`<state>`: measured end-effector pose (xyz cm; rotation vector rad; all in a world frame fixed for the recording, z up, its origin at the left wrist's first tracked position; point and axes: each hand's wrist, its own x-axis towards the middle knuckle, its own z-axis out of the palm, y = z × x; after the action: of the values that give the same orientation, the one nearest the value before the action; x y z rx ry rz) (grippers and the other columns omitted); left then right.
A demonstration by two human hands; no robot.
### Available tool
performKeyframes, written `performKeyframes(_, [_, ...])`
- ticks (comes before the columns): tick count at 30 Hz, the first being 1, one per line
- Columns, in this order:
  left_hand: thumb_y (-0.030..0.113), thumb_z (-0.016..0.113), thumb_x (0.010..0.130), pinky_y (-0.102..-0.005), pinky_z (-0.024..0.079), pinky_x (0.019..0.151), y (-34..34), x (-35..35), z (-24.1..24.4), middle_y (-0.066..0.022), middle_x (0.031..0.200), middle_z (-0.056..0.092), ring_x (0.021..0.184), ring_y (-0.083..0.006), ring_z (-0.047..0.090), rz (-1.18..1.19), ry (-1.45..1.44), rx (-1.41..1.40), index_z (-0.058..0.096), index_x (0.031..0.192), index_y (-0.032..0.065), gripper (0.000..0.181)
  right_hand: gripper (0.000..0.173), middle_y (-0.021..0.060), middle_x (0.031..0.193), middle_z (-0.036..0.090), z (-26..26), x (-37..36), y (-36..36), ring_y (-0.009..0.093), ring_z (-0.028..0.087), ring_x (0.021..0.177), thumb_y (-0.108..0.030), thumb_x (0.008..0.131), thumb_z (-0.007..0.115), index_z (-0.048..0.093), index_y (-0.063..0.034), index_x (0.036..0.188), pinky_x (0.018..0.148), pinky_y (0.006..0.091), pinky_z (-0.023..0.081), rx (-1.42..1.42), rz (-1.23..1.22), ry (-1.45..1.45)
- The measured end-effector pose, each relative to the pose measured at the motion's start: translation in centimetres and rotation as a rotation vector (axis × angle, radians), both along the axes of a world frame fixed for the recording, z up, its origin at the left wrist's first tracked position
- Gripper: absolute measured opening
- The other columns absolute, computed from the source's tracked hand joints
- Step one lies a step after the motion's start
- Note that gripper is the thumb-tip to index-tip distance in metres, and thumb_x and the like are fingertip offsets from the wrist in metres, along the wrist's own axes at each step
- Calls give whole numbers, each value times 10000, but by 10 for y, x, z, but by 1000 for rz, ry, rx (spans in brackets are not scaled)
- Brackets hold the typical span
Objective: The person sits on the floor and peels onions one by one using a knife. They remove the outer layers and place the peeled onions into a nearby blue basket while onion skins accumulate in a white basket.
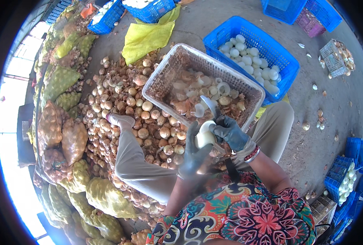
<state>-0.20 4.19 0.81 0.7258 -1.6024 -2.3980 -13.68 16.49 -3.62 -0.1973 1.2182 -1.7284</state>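
Gloved in grey, my left hand (pixel 193 154) is closed around a white, peeled onion (pixel 204 139). My right hand (pixel 232 131), in a dark glove, holds a knife (pixel 210 105) whose blade points up and away; its fingers are at a pale layer lifting off the onion's top. Beneath the blade stands a white plastic crate (pixel 186 49) with onion skins (pixel 199 88) and a few onions inside. Behind it to the right, a blue plastic crate (pixel 284 58) holds many peeled onions (pixel 252 59).
A heap of unpeeled onions (pixel 164 132) spreads left of the white crate, around my foot. Filled mesh sacks (pixel 74 141) line the left side. A yellow woven sack (pixel 149 36) lies ahead. More blue crates (pixel 337 176) stand at right and far back.
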Motion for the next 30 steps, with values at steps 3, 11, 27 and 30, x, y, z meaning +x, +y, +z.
performKeyframes(3, [233, 764, 847, -380, 500, 1054, 3, 1, -7, -137, 1425, 519, 1222, -234, 589, 51, -52, 8, 329, 1596, 55, 884, 215, -31, 921, 637, 1, 4, -2, 45, 553, 779, -165, 1002, 690, 686, -18, 1160, 671, 212, 467, 45, -9, 179])
performKeyframes(11, [163, 729, 874, -360, 541, 1006, -17, 12, -24, -139, 1317, 630, 1171, -238, 643, 116, 121, 20, 323, 1604, 60, 842, 291, 133, 798, 650, 10, -21, 14, 237, 657, 738, -278, 1030, 626, 686, -22, 1154, 681, 385, 507, 500, 53, 958])
performKeyframes(27, [170, 779, 810, -358, 548, 1007, -30, 7, -8, -119, 1303, 636, 1171, -226, 647, 102, 19, 101, 360, 1584, 34, 891, 291, 196, 934, 732, -13, 8, 31, 318, 736, 816, -160, 933, 691, 697, -10, 1182, 694, 399, 561, 358, 214, 1036])
performKeyframes(30, [150, 754, 834, -368, 546, 1018, -31, 13, -14, -114, 1314, 630, 1183, -236, 651, 59, 53, 172, 404, 1539, 15, 798, 288, 138, 803, 703, -35, 9, 20, 199, 685, 694, -223, 999, 645, 703, -12, 1186, 621, 362, 519, 514, 125, 531])
